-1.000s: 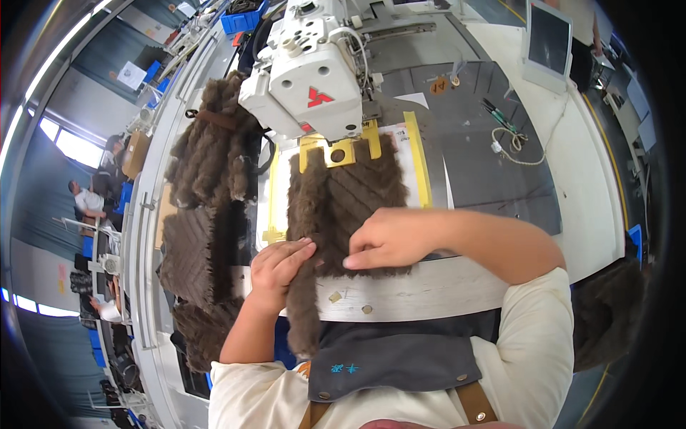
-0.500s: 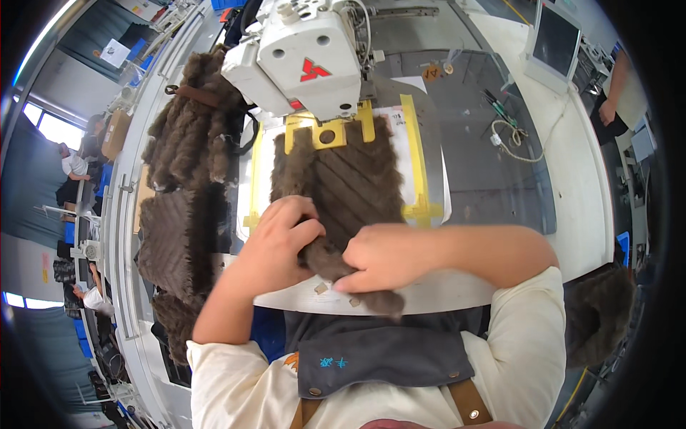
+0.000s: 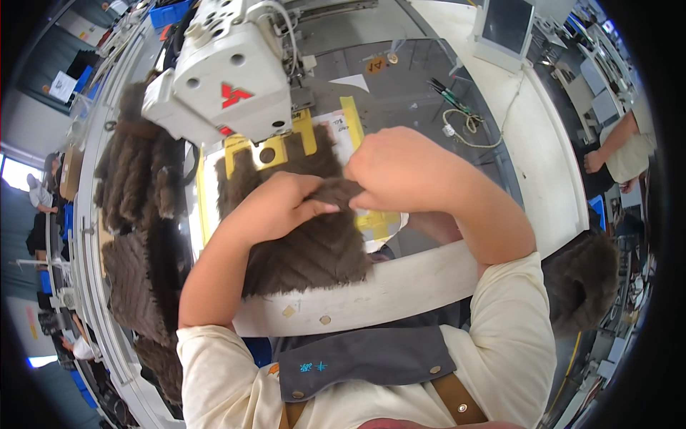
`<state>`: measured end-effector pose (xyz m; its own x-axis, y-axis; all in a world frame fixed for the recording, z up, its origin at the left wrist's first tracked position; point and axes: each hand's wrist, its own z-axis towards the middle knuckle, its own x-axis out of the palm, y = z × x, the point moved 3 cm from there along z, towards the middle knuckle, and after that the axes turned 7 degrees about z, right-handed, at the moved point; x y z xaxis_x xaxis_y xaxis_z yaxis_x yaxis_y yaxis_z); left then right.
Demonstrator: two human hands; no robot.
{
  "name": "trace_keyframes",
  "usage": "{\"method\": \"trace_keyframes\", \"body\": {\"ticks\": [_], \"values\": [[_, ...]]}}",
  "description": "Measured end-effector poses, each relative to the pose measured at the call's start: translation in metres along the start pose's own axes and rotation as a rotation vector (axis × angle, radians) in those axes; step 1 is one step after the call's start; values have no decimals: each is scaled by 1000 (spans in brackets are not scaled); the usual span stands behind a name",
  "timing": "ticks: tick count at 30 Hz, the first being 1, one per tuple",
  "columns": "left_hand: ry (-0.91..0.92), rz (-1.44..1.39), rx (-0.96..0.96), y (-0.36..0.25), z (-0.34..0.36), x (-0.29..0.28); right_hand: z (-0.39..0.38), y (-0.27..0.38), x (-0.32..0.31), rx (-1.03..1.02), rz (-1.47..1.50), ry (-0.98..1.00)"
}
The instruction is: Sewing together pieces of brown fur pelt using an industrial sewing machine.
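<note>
Between my two hands runs a narrow brown fur strip [image 3: 334,190], pinched at its left part by my left hand [image 3: 280,202] and at its right end by my right hand [image 3: 395,170]. Both hands are closed. Under them a brown fur panel [image 3: 307,259] with slanting seam lines lies flat, its near edge on the white table rim. Its far end goes beneath the yellow clamp plate [image 3: 274,151] of a white sewing machine [image 3: 221,80]. My left forearm hides part of the panel's left side.
Fur pieces [image 3: 132,168] are piled to the left, more fur [image 3: 582,282] at the right. A control screen [image 3: 506,27] stands at the far right. Green-handled snips [image 3: 451,96] and a white cord [image 3: 468,123] lie on the table. Another person's hand [image 3: 594,161] shows at the right.
Both hands have moved away from the table's near edge, the right one further and to the right. The strip now stretches crosswise over the panel. The view has shifted.
</note>
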<state>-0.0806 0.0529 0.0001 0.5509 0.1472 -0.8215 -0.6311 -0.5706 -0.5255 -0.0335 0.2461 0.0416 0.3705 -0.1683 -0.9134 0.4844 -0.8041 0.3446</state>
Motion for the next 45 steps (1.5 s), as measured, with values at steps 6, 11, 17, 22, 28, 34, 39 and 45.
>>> {"method": "trace_keyframes", "body": {"ticks": [6,11,17,22,28,34,39,45], "values": [[-293,-9,-97,10,-11,-1,10,-21,0,32,96,-183],[-287,-138,50,-1,-11,5,18,-7,20,-152,183,-195],[-594,-373,-3,19,-23,12,23,-11,2,-34,773,-396],[-732,-167,71,22,-30,15,25,0,16,-187,893,-620],[-676,-128,178,20,-27,10,23,6,20,-309,718,-725],[-642,-382,325,31,-28,11,21,7,17,-382,712,-733],[-647,-489,331,32,-26,14,21,8,16,-380,741,-682],[-599,-535,303,25,-24,12,20,8,20,-364,753,-687]]}}
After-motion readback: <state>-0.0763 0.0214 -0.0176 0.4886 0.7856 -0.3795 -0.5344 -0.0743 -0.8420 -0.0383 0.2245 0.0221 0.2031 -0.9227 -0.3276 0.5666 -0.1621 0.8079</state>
